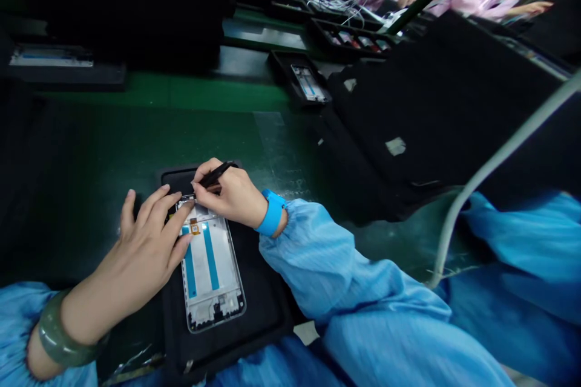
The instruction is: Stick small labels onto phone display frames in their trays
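A phone frame (227, 260) with two blue strips and a small orange-brown flex piece (195, 227) lies in a black tray (263, 314) before me. My left hand (147, 236) rests over the frame's upper left edge, its fingers spread and the fingertips touching near the top. In my right hand (233, 196) is a slim black tool (218, 174), probably tweezers or a pen-like tool, pinched between thumb and fingers. Its tip points at the frame's top edge and is hidden by the fingers.
Another phone frame (309, 83) sits in a small black tray farther back. A similar part (52, 56) lies on a black block at left. Large black foam trays (445, 109) stand at right, behind a pale curved tube (499, 163). People in pink work across the bench.
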{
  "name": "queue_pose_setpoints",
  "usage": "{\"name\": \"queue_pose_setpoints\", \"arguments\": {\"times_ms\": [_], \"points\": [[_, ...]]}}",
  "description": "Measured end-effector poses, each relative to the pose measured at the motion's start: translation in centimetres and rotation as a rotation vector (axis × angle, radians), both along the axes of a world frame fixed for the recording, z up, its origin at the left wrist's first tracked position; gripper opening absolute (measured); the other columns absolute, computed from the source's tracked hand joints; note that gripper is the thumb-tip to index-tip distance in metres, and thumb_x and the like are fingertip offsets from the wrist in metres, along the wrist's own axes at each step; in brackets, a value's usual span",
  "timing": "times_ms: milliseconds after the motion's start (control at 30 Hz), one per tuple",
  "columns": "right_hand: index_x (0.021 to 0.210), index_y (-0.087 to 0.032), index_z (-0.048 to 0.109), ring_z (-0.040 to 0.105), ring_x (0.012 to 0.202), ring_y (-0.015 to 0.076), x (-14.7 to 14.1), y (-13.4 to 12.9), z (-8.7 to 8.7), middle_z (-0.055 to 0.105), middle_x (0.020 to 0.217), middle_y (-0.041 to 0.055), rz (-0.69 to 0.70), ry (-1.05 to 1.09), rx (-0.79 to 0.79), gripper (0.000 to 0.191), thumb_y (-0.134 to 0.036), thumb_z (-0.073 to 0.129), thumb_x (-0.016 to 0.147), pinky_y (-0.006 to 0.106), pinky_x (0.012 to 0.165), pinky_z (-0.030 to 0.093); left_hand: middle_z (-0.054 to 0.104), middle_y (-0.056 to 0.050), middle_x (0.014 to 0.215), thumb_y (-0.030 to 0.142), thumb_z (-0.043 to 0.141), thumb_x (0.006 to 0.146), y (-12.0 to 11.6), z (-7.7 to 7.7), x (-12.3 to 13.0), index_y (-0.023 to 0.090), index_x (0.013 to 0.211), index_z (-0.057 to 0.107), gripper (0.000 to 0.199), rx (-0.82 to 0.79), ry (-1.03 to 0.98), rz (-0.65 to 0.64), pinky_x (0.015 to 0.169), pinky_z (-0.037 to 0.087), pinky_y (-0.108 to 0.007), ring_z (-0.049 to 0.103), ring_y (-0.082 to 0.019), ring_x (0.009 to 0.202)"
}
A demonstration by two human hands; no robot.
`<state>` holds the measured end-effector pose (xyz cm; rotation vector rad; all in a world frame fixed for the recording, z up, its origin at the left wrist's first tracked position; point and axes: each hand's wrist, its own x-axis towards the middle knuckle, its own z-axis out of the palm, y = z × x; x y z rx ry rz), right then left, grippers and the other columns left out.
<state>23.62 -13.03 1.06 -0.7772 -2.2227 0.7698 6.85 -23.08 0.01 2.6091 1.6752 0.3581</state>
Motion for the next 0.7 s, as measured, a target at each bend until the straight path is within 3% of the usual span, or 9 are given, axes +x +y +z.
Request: {"name": "queue_pose_setpoints", "arguments": {"times_ms": [133, 233, 300, 367, 433, 533, 600, 700], "points": [[0.086, -0.014, 0.054, 0.057, 0.065, 0.0085, 0.3, 0.4, 0.3, 0.058, 0.080, 0.0002, -0.006, -0.012, 0.067, 0.005, -0.018, 0.052, 0.083, 0.019, 0.062, 0.047, 0.049, -0.014, 0.128, 0.034, 0.036, 0.091, -0.1, 0.3, 0.1, 0.019, 0.127, 0.046, 0.040, 0.025, 0.014, 0.022, 0.104, 0.009, -0.065, 0.033, -0.030, 0.129], [0.090, -0.014, 0.055, 0.057, 0.076, 0.0120, 1.6, 1.7, 1.2, 0.060, 0.085, 0.0031, -0.166, -0.023, 0.192, 0.011, -0.022, 0.047, 0.089, 0.023, 0.070, 0.046, 0.050, -0.013, 0.128, 0.033, 0.036, 0.091, -0.1, 0.5, 0.2, 0.021, 0.127, 0.046, 0.039, 0.024, 0.029, 0.029, 0.103, 0.003, -0.067, 0.035, -0.029, 0.129], [0.096, -0.013, 0.056, 0.053, 0.094, 0.0175, 2.6, 2.7, 1.6, 0.061, 0.094, 0.0068, -0.215, -0.165, 0.304, 0.015, -0.020, 0.044, 0.091, 0.029, 0.081, 0.043, 0.051, -0.012, 0.127, 0.032, 0.036, 0.091, -0.1, 0.6, 0.3, 0.022, 0.126, 0.047, 0.038, 0.024, 0.035, 0.030, 0.103, 0.001, -0.067, 0.035, -0.029, 0.128], [0.105, -0.013, 0.057, 0.049, 0.103, 0.0214, 3.2, 3.4, 1.5, 0.060, 0.103, 0.0081, -0.110, -0.417, 0.356, 0.019, -0.017, 0.047, 0.090, 0.035, 0.088, 0.039, 0.051, -0.012, 0.127, 0.032, 0.037, 0.090, -0.1, 0.6, 0.4, 0.023, 0.125, 0.049, 0.037, 0.030, 0.038, 0.036, 0.102, 0.000, -0.068, 0.036, -0.029, 0.128], [0.114, -0.016, 0.055, 0.050, 0.099, 0.0217, 3.2, 3.6, 1.0, 0.059, 0.104, 0.0084, -0.022, -0.637, 0.357, 0.025, -0.018, 0.049, 0.090, 0.037, 0.087, 0.038, 0.051, -0.012, 0.127, 0.032, 0.038, 0.090, -0.1, 0.6, 0.5, 0.023, 0.124, 0.049, 0.037, 0.031, 0.044, 0.041, 0.102, 0.000, -0.068, 0.036, -0.029, 0.128], [0.116, -0.015, 0.054, 0.051, 0.094, 0.0201, 2.5, 4.4, 0.3, 0.058, 0.101, 0.0091, -0.005, -0.791, 0.336, 0.026, -0.021, 0.042, 0.094, 0.034, 0.082, 0.038, 0.050, -0.010, 0.130, 0.033, 0.037, 0.091, 0.0, 0.8, 0.4, 0.025, 0.124, 0.048, 0.035, 0.022, 0.044, 0.043, 0.102, -0.001, -0.068, 0.034, -0.028, 0.130], [0.112, -0.016, 0.056, 0.051, 0.097, 0.0191, 2.4, 6.0, 0.3, 0.058, 0.103, 0.0084, -0.053, -0.814, 0.272, 0.025, -0.023, 0.040, 0.095, 0.030, 0.081, 0.040, 0.048, -0.009, 0.132, 0.034, 0.035, 0.092, 0.3, 1.0, -0.1, 0.026, 0.128, 0.044, 0.038, 0.027, 0.018, 0.085, 0.103, 0.001, -0.067, 0.032, -0.027, 0.131], [0.111, -0.016, 0.056, 0.051, 0.105, 0.0214, 2.9, 10.3, 1.1, 0.057, 0.109, 0.0098, -0.254, -0.803, 0.181, 0.025, -0.026, 0.040, 0.094, 0.030, 0.084, 0.041, 0.044, -0.012, 0.135, 0.038, 0.033, 0.092, 0.9, 1.5, -1.1, 0.022, 0.133, 0.037, 0.044, 0.081, -0.055, 0.234, 0.105, 0.007, -0.065, 0.029, -0.028, 0.133]]}}
